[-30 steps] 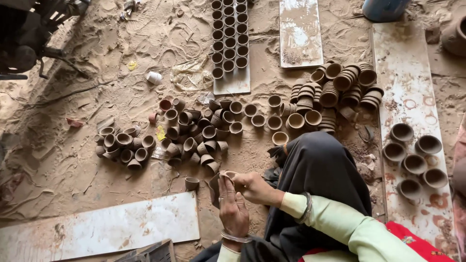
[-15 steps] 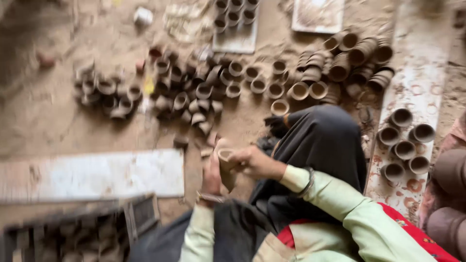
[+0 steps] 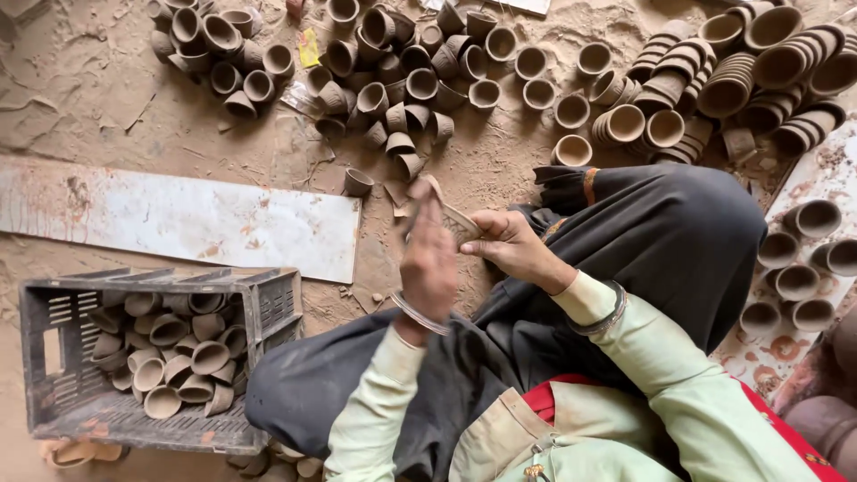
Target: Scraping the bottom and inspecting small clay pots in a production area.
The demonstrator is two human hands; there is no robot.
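Holding one small clay cup (image 3: 460,223) between both hands at the frame centre: left hand (image 3: 428,259) now covers it flat, right hand (image 3: 509,248) pinches its rim, probably; a crate (image 3: 268,308) of cups has appeared lower left.

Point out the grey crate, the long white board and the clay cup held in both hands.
grey crate (image 3: 272,308): head view, on its right wall.
long white board (image 3: 178,219): head view, on its bare middle.
clay cup (image 3: 461,223): head view, on its side between the hands.
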